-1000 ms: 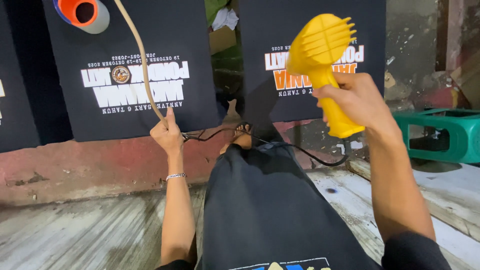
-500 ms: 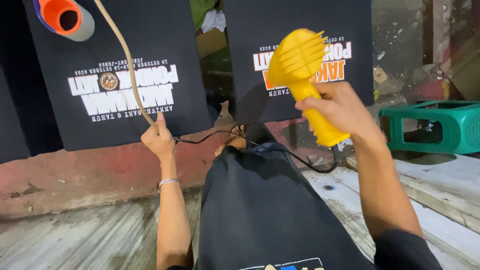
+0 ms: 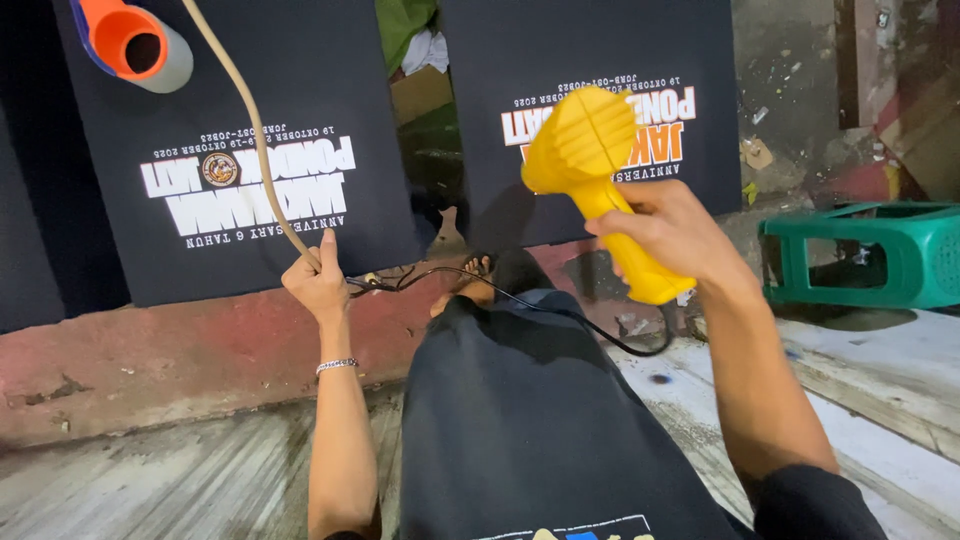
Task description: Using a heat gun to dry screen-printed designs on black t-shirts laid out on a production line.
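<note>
While the right hand (image 3: pixel 672 232) is closed around the handle of a yellow heat gun (image 3: pixel 598 175), its round nozzle end points away from the person toward a black printed panel (image 3: pixel 600 110) just beyond it. The left hand (image 3: pixel 318 283) is closed on a beige hose (image 3: pixel 250 130), which rises from the fist to the upper left; an orange and grey nozzle (image 3: pixel 135 45) shows well above that hand. A black cord (image 3: pixel 520 300) runs from beside the left hand, across to below the right hand. A second black printed panel (image 3: pixel 240 150) stands just behind the left hand. Both panels lean upright on a worn red ledge (image 3: pixel 170 350). Below the hands lies weathered grey plank flooring (image 3: pixel 180 470). A green plastic stool (image 3: pixel 870 255) lies to the right of the right hand. Black cloth (image 3: pixel 530 420) covers the person's lap between the forearms. Lighting is dim, with debris on the far ground.
</note>
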